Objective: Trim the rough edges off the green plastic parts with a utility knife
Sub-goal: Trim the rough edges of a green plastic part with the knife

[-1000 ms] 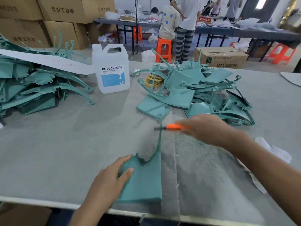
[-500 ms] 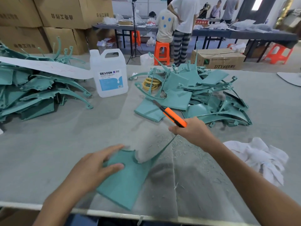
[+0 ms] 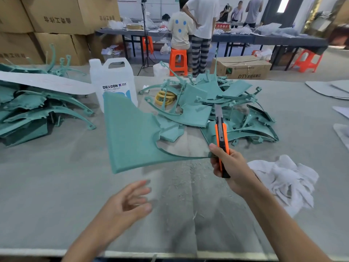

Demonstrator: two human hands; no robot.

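The green part [image 3: 130,137] has left the table [image 3: 56,186], pinched with the knife [image 3: 221,137] in the right hand [image 3: 230,165]. The left hand [image 3: 124,207] spreads empty; likely trimmed

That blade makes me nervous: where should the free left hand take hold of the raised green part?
Probably the broad flat end of the green part, at its thick lower edge, coming from below-left. That end is wide, hangs nearest the open left hand, and lies farthest from the utility knife in the right hand, which pinches only the thin curved tip.
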